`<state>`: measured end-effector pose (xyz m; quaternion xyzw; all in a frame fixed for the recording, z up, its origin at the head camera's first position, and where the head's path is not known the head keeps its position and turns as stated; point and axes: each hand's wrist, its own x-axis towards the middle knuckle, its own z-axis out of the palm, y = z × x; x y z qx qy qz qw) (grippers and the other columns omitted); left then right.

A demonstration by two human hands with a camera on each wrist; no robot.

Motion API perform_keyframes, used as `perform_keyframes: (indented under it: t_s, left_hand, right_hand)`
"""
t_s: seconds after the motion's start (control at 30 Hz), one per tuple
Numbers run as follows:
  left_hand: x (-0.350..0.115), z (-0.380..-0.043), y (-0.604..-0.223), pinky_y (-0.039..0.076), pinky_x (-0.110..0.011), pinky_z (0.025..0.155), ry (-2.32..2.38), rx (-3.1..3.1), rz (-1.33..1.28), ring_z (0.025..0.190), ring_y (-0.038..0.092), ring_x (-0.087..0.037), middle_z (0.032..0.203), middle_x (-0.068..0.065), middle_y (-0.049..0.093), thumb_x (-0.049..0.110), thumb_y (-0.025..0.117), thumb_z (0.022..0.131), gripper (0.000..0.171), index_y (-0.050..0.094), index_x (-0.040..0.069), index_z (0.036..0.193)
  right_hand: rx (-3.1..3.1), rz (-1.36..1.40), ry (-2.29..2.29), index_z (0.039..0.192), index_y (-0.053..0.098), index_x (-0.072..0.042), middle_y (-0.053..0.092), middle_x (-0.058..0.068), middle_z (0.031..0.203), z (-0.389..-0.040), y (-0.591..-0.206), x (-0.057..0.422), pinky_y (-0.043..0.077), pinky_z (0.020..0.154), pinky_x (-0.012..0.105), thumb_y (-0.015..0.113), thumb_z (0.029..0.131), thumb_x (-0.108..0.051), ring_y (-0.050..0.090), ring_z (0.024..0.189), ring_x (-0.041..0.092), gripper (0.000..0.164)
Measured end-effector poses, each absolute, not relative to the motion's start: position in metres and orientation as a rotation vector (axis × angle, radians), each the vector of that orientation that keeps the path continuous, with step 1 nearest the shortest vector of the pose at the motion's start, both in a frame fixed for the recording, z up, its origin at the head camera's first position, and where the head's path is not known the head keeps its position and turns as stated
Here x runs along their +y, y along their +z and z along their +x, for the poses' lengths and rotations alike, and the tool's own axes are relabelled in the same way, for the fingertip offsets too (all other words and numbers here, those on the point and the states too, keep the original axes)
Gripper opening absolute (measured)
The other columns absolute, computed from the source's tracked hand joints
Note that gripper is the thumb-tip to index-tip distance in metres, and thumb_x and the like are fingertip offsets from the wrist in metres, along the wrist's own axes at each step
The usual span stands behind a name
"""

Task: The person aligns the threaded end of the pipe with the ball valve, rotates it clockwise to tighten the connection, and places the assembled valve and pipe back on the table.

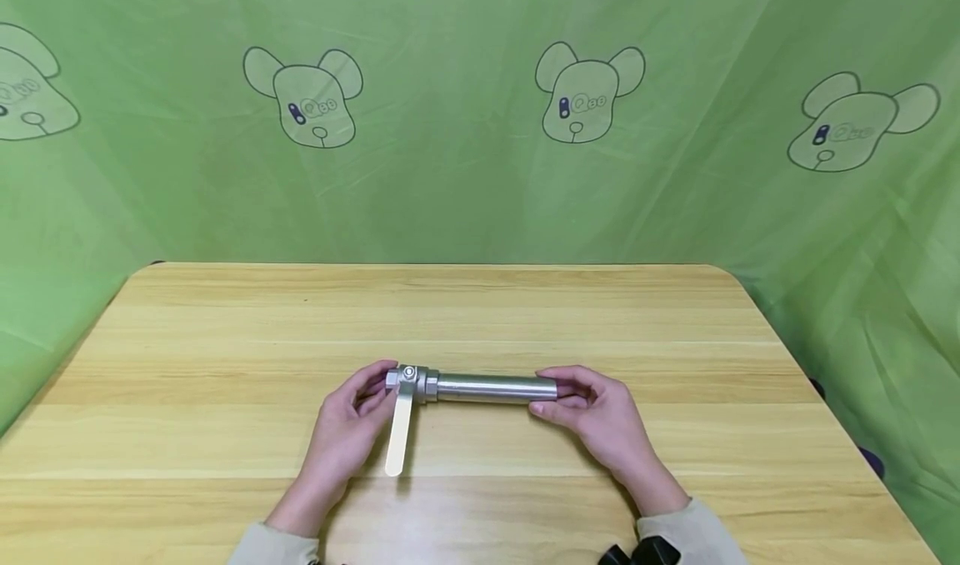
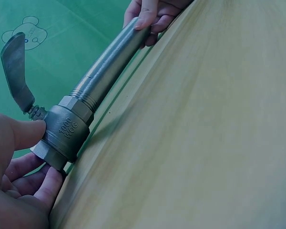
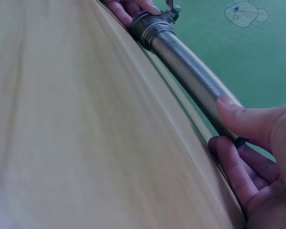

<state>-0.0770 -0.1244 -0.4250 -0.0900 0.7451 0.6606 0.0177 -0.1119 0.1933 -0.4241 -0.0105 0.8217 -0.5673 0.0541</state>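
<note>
A metal ball valve (image 1: 427, 384) with a flat lever handle (image 1: 399, 436) is joined to a straight steel pipe (image 1: 487, 387), the whole piece lying crosswise in front of me. My left hand (image 1: 345, 427) grips the valve's hex end between thumb and fingers. At the pipe's far right end, my right hand (image 1: 603, 419) pinches it with the thumb on the near side and fingers around the back. In the left wrist view, the valve body (image 2: 66, 131) reads "1000 WOG", and threads show where the pipe (image 2: 107, 67) enters it. The lever points toward me.
Beneath the hands is a wood-grain table (image 1: 450, 315) with rounded far corners. A green curtain (image 1: 450, 198) printed with bear heads hangs behind and beside it. A small black object (image 1: 652, 551) sits by the right sleeve (image 1: 690, 536).
</note>
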Motion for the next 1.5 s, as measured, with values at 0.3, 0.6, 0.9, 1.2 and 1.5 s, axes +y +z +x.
perform_keyframes:
  t_s: [0.3,0.6,0.9,1.2,1.5]
  left_hand:
    - [-0.1242,-0.0760,-0.4249,0.053,-0.012,0.109,2.031,2.333,-0.297,0.136,0.065,-0.029,0.146,-0.018,0.063,0.009,0.073,0.101,0.049,0.062,0.009,0.149]
    - [-0.1234,-0.0763,-0.4256,0.054,-0.012,0.109,2.032,2.336,-0.313,0.135,0.066,-0.030,0.145,-0.018,0.064,0.007,0.073,0.101,0.048,0.063,0.009,0.148]
    - [-0.1237,-0.0771,-0.4251,0.053,-0.010,0.107,2.031,2.340,-0.311,0.134,0.065,-0.029,0.144,-0.018,0.064,0.006,0.072,0.101,0.048,0.063,0.009,0.148]
    - [-0.1239,-0.0758,-0.4243,0.053,-0.010,0.107,2.036,2.322,-0.297,0.135,0.065,-0.029,0.146,-0.018,0.063,0.009,0.073,0.101,0.049,0.062,0.009,0.149]
    - [-0.1238,-0.0762,-0.4242,0.052,-0.010,0.108,2.032,2.326,-0.296,0.136,0.064,-0.029,0.147,-0.018,0.063,0.009,0.073,0.101,0.050,0.062,0.009,0.149]
  right_hand:
    - [2.547,0.029,-1.635,0.127,0.078,-0.006,0.079,0.011,0.104,-0.1119,-0.4236,0.1920,0.066,0.076,0.020,0.089,0.091,-0.022,0.074,0.084,0.009,0.041]
    - [2.444,0.061,-1.699,0.129,0.072,0.002,0.076,0.012,0.101,-0.1118,-0.4218,0.1886,0.067,0.070,0.024,0.083,0.097,-0.026,0.072,0.078,0.012,0.044]
    - [2.477,-0.151,-1.703,0.137,0.067,-0.008,0.064,0.011,0.100,-0.1119,-0.4241,0.1932,0.055,0.066,0.015,0.095,0.080,-0.011,0.057,0.078,0.007,0.064]
    - [2.535,-0.061,-1.666,0.121,0.077,-0.010,0.075,0.012,0.106,-0.1098,-0.4245,0.1931,0.064,0.076,0.020,0.095,0.080,-0.010,0.073,0.085,0.012,0.045]
    - [2.544,-0.051,-1.678,0.121,0.078,-0.010,0.073,0.013,0.102,-0.1109,-0.4240,0.1933,0.065,0.076,0.021,0.095,0.081,-0.012,0.072,0.084,0.013,0.044]
